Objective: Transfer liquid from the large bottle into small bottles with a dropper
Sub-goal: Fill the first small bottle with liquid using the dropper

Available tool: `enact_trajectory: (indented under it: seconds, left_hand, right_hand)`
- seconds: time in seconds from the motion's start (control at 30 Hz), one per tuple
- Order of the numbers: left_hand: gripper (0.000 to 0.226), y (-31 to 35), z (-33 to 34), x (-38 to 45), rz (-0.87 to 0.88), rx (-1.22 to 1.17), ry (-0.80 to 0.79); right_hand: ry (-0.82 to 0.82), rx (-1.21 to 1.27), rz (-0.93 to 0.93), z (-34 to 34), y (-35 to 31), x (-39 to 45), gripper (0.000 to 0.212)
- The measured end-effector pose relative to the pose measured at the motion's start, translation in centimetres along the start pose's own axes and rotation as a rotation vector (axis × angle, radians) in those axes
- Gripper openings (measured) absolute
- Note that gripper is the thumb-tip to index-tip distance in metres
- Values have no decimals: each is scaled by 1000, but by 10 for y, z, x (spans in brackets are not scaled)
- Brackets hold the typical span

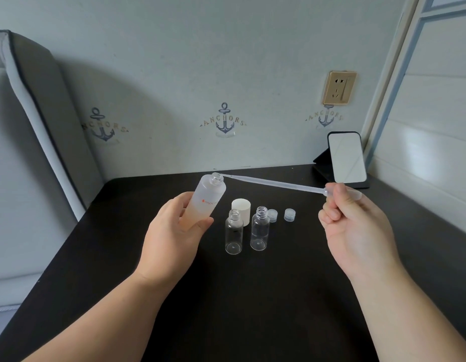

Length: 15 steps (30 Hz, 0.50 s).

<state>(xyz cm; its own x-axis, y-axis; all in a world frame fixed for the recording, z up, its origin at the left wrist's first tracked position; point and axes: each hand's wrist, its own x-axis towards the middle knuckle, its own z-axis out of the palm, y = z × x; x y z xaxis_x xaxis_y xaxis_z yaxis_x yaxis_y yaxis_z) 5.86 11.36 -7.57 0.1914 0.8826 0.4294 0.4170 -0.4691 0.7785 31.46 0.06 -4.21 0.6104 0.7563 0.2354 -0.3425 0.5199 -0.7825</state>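
Note:
My left hand point(174, 228) grips the large frosted bottle point(207, 197), uncapped and tilted to the right above the dark table point(252, 296). My right hand point(354, 226) pinches the bulb of a long clear dropper point(273, 183), held nearly level. The dropper's tip sits at the large bottle's open mouth. Two small clear bottles point(234, 231) point(259, 228) stand upright and uncapped between my hands. Both look empty.
The large bottle's white cap point(241, 209) stands behind the small bottles, with two small clear caps point(272, 215) point(289, 214) to its right. A small mirror on a black stand point(347, 158) is at the table's back right corner. A padded headboard borders the left.

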Motion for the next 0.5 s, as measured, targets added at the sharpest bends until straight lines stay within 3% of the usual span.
enact_trajectory:
  seconds: [0.5]
  left_hand:
    - [46,-6,0,5,21,50,18]
  right_hand:
    - [9,-121,-55,19,-20,12,12]
